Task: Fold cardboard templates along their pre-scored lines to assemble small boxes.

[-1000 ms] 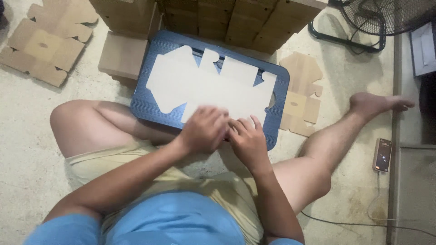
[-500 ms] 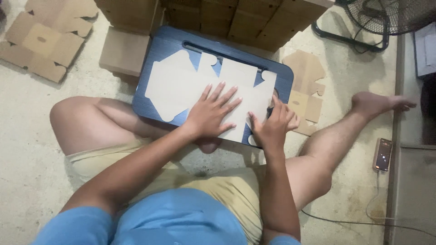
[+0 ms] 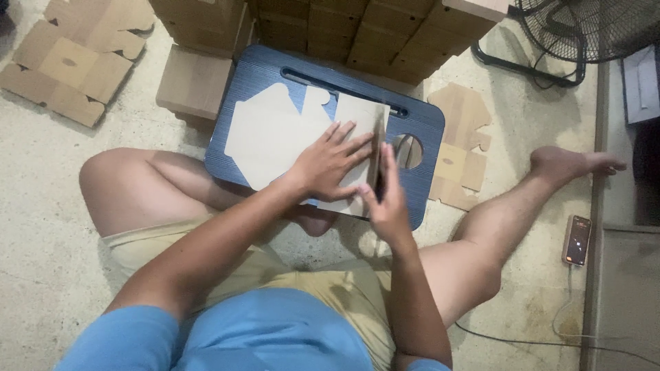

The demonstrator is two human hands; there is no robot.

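— Grip first: what is each hand doing?

— Left hand lies flat and open, fingers spread, pressing down on the pale cardboard blank. Right hand stands on edge, fingers straight and together, pushed against a side flap of the same blank, which it holds folded up nearly vertical. Neither hand is closed around anything.

— And the arms?

— Both forearms reach forward from the person's lap; the left comes in from lower left at a slant, the right rises almost straight up the picture. The wrists are close together.

— Where does the blank lie?

— On a dark blue lap tray with a long slot near its far edge and a round hole just right of the raised flap. The tray rests on the floor between the person's legs.

— Anything around it?

— Stacked brown cartons touch the tray's far side, flat brown cut-outs lie to its right, more cut-outs at far left, a phone on a cable near the right foot, and a floor fan at top right.
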